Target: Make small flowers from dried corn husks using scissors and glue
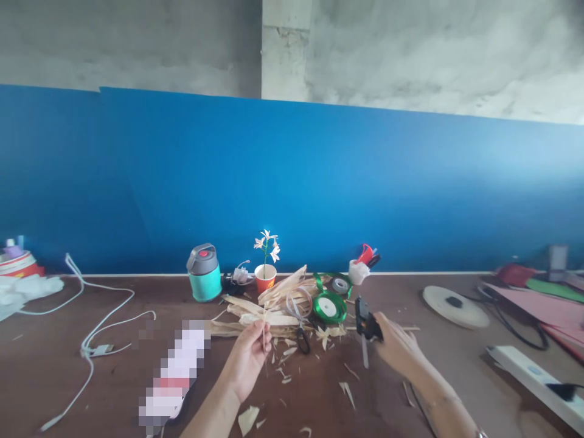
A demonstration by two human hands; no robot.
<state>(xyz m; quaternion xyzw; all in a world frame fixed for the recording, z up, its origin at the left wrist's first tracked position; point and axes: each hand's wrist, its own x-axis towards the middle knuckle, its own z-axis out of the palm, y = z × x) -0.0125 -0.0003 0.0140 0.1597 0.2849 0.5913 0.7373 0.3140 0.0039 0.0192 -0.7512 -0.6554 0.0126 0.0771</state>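
Fine-handling step, I judge; next move calls for a steady left pinch and careful right-side aim. My left fingers [256, 331], nearly closed, pinch a thin pale strip [264, 317], roughly upright; right fingers [383, 323] wrap a black tool [365, 317], maybe a glue gun. Dried husks [283, 285] lie just beyond left fingers on the desk [378, 404].

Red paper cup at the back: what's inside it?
A green stem with pale flowers rises from the red cup; the cup's front wall hides its foot and the bottom.
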